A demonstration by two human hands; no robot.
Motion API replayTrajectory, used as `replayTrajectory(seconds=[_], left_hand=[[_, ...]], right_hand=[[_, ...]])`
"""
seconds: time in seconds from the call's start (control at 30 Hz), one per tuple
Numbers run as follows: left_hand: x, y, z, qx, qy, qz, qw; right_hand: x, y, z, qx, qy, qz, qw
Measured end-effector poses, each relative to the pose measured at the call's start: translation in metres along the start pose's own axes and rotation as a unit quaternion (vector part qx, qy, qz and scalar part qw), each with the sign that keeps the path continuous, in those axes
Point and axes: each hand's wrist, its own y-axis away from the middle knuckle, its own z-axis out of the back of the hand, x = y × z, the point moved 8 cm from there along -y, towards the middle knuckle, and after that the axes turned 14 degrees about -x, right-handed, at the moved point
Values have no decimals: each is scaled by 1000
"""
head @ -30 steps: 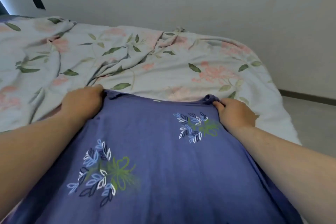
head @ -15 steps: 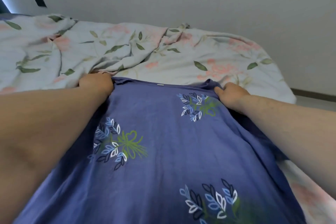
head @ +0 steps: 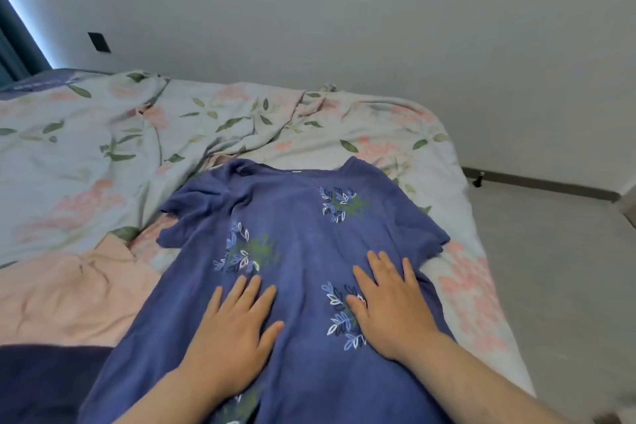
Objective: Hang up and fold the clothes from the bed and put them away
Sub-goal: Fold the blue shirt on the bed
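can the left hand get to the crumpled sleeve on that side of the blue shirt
Probably yes: the left hand lies flat on the blue shirt, and the crumpled sleeve sits ahead to its left, uncovered, with nothing between.

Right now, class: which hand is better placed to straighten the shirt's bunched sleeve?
Left, probably: the left hand rests flat on the shirt, nearer the bunched sleeve; the right hand would cross over.

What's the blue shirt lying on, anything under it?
The blue shirt lies spread on the floral duvet, a pink sheet showing at its left edge. The left hand and right hand rest flat on top. Anything directly beneath is covered.
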Motion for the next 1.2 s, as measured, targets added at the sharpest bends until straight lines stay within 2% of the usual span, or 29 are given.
replayTrajectory(seconds=[0.17,0.27,0.33,0.37,0.43,0.47,0.53,0.6,0.67,0.73,0.77,0.8,0.87,0.9,0.93,0.97,1.0,1.07,1.1,1.13,1.2], left_hand=[[17,66,17,-29,12,23,999],[31,103,41,-83,34,58,994],[58,134,54,-162,53,132,976],[75,150,55,-186,68,197,960],[102,179,43,-158,142,326,921],[107,189,35,-137,187,358,904],[111,200,29,-129,267,393,870],[111,204,26,-124,318,423,840],[108,205,27,-131,343,410,835],[105,206,29,-123,379,393,829],[106,207,30,-120,421,400,805],[105,208,30,-122,493,414,756],[105,209,29,-115,630,456,617],[105,210,30,-114,672,469,562],[106,212,33,-117,697,480,521],[108,215,35,-122,705,491,496],[107,218,36,-120,710,495,486],[102,225,31,-102,701,507,492],[100,229,27,-91,691,511,503],[97,232,26,-82,687,511,510],[91,236,23,-61,691,500,518]], right_hand=[[-16,79,14,8,-40,-55,998],[-41,118,30,-33,-139,-182,973],[-53,149,37,-70,-232,-270,932],[-55,162,38,-74,-285,-297,908],[-51,182,33,-40,-369,-326,869],[-48,187,30,-24,-398,-335,854],[-47,194,26,-9,-442,-358,823],[-46,199,24,-16,-502,-395,770],[-48,205,27,-54,-543,-428,721],[-54,209,33,-104,-557,-443,695],[-57,210,34,-118,-565,-450,681],[-58,211,34,-120,-574,-458,668],[-63,212,32,-115,-593,-476,639],[-65,213,32,-119,-605,-487,619],[-67,214,32,-127,-617,-499,595],[-69,216,31,-137,-628,-511,571],[-69,219,30,-144,-645,-520,541],[-63,224,28,-124,-696,-512,488],[-59,225,28,-99,-715,-490,488],[-54,228,29,-68,-725,-465,504],[-42,236,25,11,-709,-416,569]])
